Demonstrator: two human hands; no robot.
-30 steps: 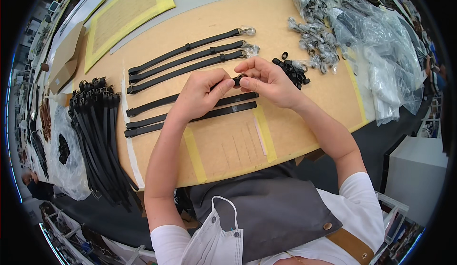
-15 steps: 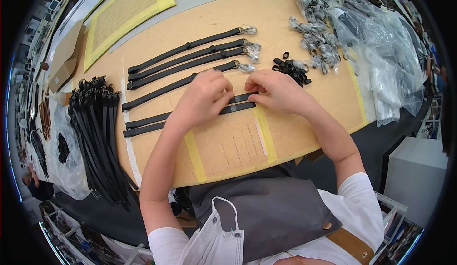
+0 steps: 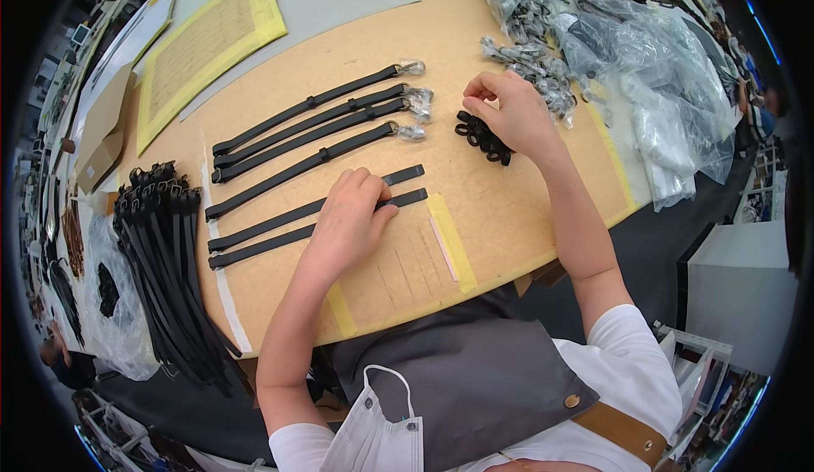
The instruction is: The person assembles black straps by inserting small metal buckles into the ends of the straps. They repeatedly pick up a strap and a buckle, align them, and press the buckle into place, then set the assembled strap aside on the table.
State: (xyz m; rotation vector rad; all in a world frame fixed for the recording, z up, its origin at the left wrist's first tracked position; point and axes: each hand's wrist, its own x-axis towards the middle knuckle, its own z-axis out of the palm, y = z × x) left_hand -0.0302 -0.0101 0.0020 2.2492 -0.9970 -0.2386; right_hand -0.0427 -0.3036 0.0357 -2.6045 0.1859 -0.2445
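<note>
Two flat black straps lie side by side on the tan worktable, the upper strap (image 3: 407, 174) and the lower strap (image 3: 263, 248). Across both is my left hand (image 3: 349, 218), its fingers curled over the upper strap and the thumb by the lower one. My right hand (image 3: 515, 116) hovers at the pile of small black loops (image 3: 482, 140), thumb and fingertips pinched together. Whatever sits in that pinch is too small to make out. Above the two straps rest several more black straps (image 3: 271, 174) with slider loops and plastic-wrapped metal ends (image 3: 412, 133).
At the left edge hangs a thick bundle of black straps (image 3: 161, 252). Plastic-wrapped metal hardware (image 3: 538, 74) and clear bags (image 3: 661, 116) cover the right side. A yellow-taped board (image 3: 212, 52) and a brown cardboard piece (image 3: 106, 141) lie at the far left. Yellow tape (image 3: 454, 252) marks the near edge.
My right hand has left the strap ends and moved right and away to the loop pile. My left hand stays at the straps, now lower over them. The whole view has shifted slightly.
</note>
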